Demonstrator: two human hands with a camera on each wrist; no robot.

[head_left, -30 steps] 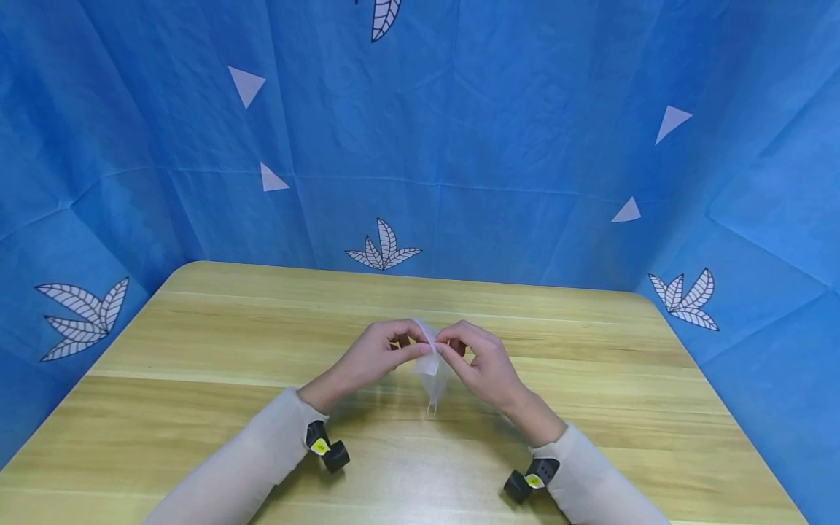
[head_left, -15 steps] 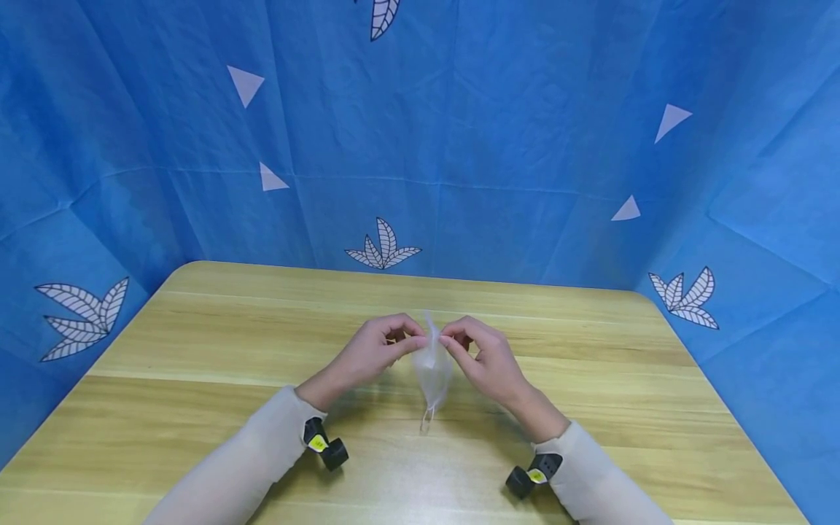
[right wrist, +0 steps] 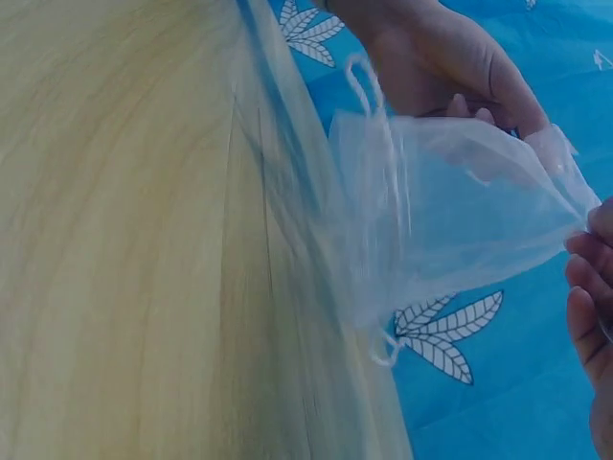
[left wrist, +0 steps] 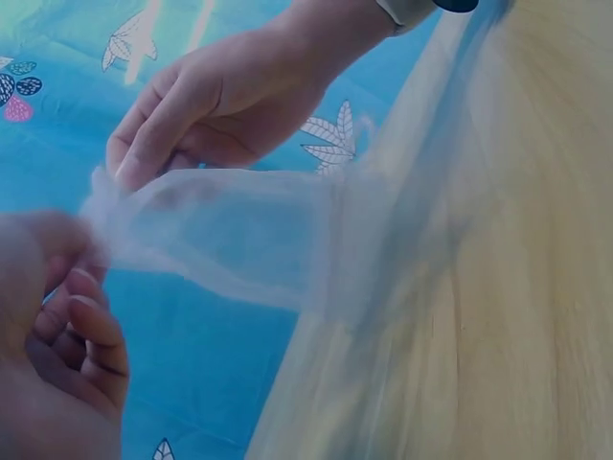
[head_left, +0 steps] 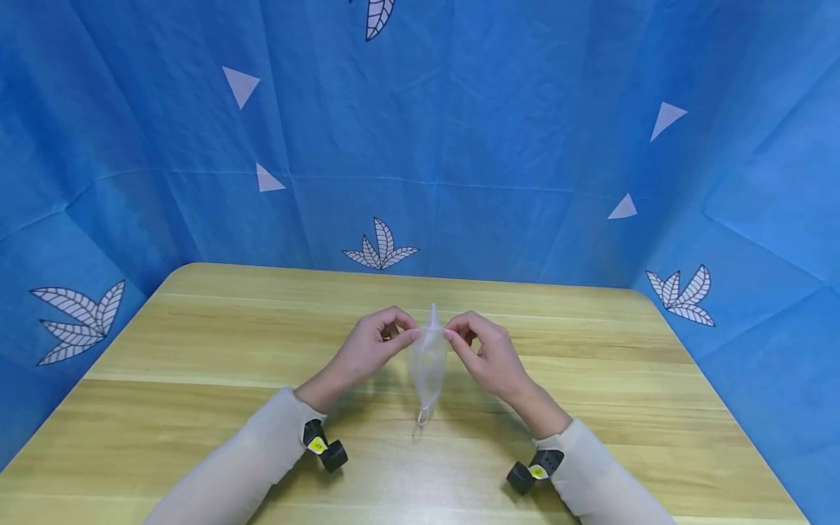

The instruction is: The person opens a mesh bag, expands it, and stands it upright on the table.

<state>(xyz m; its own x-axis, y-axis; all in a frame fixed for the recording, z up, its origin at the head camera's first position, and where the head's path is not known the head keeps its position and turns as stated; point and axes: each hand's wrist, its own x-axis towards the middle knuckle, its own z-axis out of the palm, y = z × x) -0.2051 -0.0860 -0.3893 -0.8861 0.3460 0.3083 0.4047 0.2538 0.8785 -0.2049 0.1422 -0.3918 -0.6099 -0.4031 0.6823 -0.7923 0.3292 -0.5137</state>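
A sheer whitish drawstring bag (head_left: 429,364) hangs between both hands above the middle of the table, with its thin cord loop (head_left: 423,417) dangling at the lower end. My left hand (head_left: 370,346) pinches the bag's upper left side between thumb and index finger. Opposite it, my right hand (head_left: 488,357) pinches the upper right side the same way. In the right wrist view, the gathered band with white cord loops (right wrist: 364,86) sits at the end away from the fingers. The left wrist view shows the see-through bag (left wrist: 239,235) stretched between the two hands.
The wooden table (head_left: 216,328) has rounded far corners. Behind it and at both sides hangs a blue cloth (head_left: 499,146) with leaf and triangle prints. Each wrist carries a strapped black camera (head_left: 333,456) just above the table.
Both hands have drawn slightly apart and a little farther from the person. Between them the bag has spread wider, and its cord loop has swung a little to the left.
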